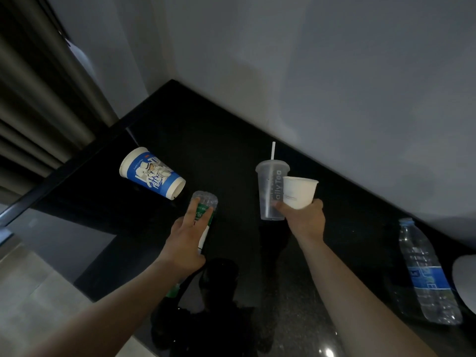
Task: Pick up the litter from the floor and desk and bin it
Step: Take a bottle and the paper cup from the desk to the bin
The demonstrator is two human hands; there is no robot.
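Both hands engaged with litter over a glossy black desk.

The left hand (186, 240) grips a green-labelled clear cup with a domed lid (204, 217), fingers spread along its side, just above the black desk (206, 140). The right hand (305, 219) is closed on two items at once: a white paper cup (298, 191) and a translucent lidded tea cup (270, 191) with a white straw (272, 150); the two cups touch. At far left a blue-and-white paper coffee cup (152, 172) lies on its side on the desk, apart from both hands. At near right a clear water bottle with a blue label (425, 271) lies against the wall side. No bin is in view.
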